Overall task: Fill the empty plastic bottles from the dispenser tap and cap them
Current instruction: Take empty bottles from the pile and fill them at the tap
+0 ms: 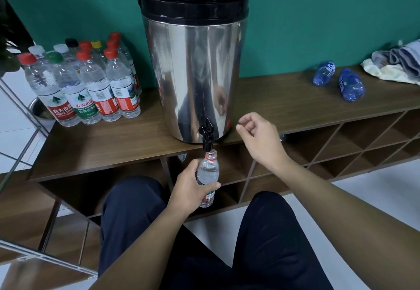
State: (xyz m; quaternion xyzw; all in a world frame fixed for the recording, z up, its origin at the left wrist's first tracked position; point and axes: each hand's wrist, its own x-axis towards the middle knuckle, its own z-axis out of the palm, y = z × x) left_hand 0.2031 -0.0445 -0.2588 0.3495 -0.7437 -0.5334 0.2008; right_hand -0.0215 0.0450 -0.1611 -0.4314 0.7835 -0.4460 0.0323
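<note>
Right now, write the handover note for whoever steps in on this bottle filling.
Left hand grips an uncapped bottle, mouth just under the dispenser tap; it holds water, no stream visible.
Right hand hovers beside the tap, fingers loosely curled; something small and red may be at its fingertips, unclear.
Done: a cluster of capped bottles stands left of the dispenser.
Left: finish and cap the held bottle, then the two blue bottles lying on the shelf.
</note>
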